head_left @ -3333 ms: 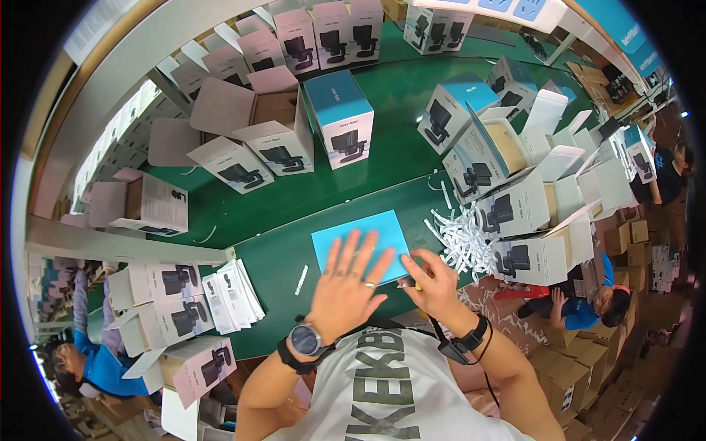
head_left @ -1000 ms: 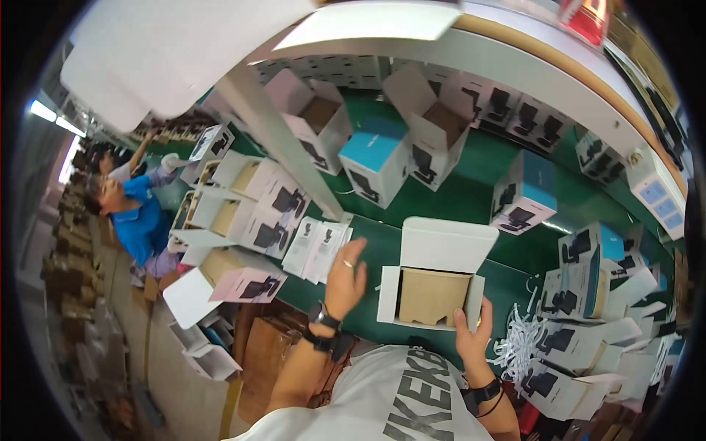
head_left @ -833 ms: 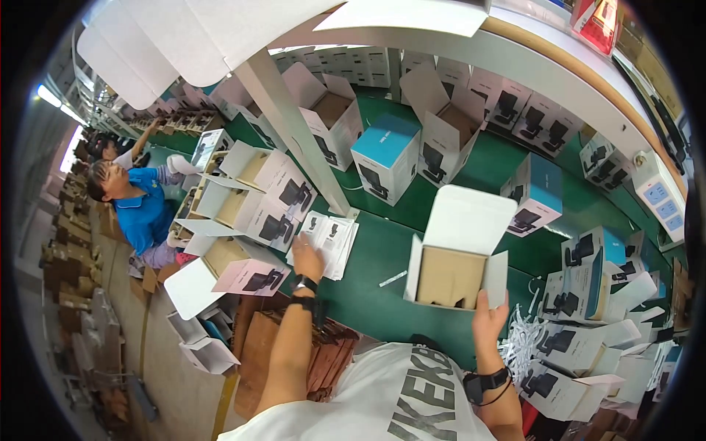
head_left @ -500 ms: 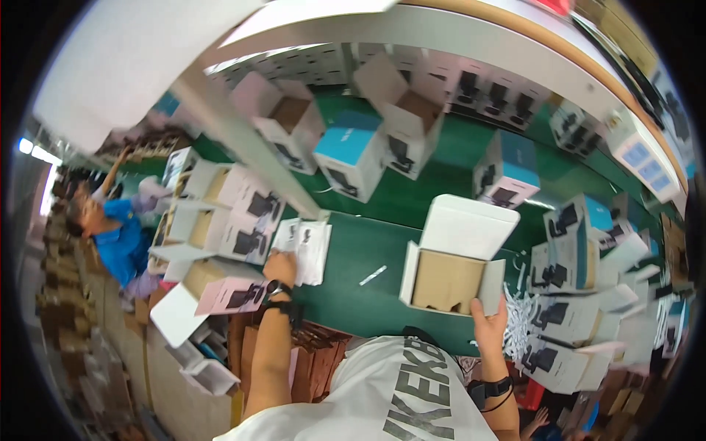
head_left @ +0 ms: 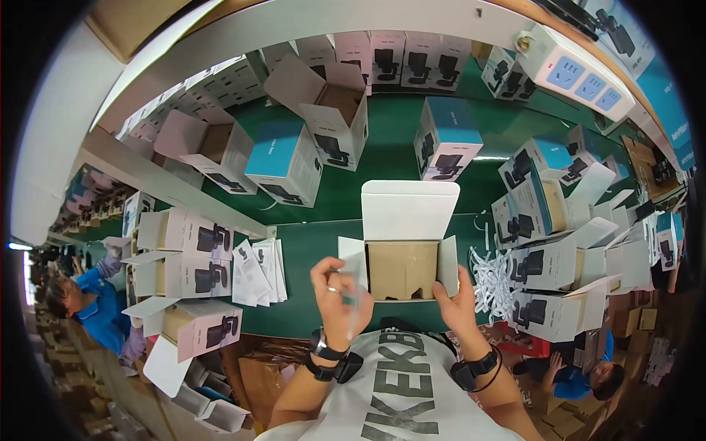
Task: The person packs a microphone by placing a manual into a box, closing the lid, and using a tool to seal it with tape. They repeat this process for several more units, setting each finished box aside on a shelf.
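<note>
A white carton (head_left: 409, 209) stands before me with its lid raised and its side flaps spread. Inside it lies a brown cardboard insert (head_left: 402, 268) with cut-outs along its near edge. My right hand (head_left: 457, 303) grips the carton's near right corner, thumb on the inner side. My left hand (head_left: 340, 305), a ring on one finger, is raised by the left flap with its fingers curled. A narrow pale strip (head_left: 357, 309), blurred, shows at those fingers. White leaflets (head_left: 259, 272) with printed pictures lie fanned out to the left.
Open printed cartons (head_left: 198, 242) line the left side, and more (head_left: 548, 272) stand at the right. Shredded white paper (head_left: 493, 285) lies beside them. Closed blue-topped cartons (head_left: 447, 140) stand farther back. A power strip (head_left: 577, 77) hangs upper right. Co-workers in blue (head_left: 103, 312) are on both sides.
My left hand has left the leaflets and come right, up to the carton's left flap. The leaflets are more fanned out. My view has turned rightward; my right hand still holds the carton.
</note>
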Motion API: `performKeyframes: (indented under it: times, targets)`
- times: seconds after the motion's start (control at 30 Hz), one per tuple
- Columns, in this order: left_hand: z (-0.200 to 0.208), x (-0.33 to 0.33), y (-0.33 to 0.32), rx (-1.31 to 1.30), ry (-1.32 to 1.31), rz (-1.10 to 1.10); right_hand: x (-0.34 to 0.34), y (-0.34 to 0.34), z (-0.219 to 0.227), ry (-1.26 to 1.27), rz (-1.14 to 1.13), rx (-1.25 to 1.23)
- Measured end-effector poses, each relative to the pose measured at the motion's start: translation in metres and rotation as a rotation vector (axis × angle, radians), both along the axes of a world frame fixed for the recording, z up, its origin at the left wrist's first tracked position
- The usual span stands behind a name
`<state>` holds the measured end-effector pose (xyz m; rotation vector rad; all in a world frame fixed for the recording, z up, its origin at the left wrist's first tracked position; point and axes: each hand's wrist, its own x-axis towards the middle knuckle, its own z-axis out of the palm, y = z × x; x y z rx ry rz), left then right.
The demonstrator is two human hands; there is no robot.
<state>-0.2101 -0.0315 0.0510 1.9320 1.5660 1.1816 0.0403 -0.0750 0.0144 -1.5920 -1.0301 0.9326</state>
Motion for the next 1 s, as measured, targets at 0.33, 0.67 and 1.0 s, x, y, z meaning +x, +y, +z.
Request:
performKeyframes:
  times: [0.33, 0.67, 1.0]
  targets:
    - [0.021, 0.011, 0.006, 0.121, -0.225, -0.064, 0.049, -0.017, 0.029, 0.055, 0.315, -0.259]
    - [-0.029, 0.015, 0.012, -0.234, -0.248, -0.12, 0.02, 0.011, 0.012, 0.261, 0.06, -0.09]
    - [0.003, 0.005, -0.017, -0.088, -0.081, -0.005, 0.021, -0.001, -0.002, 0.28, 0.086, -0.063]
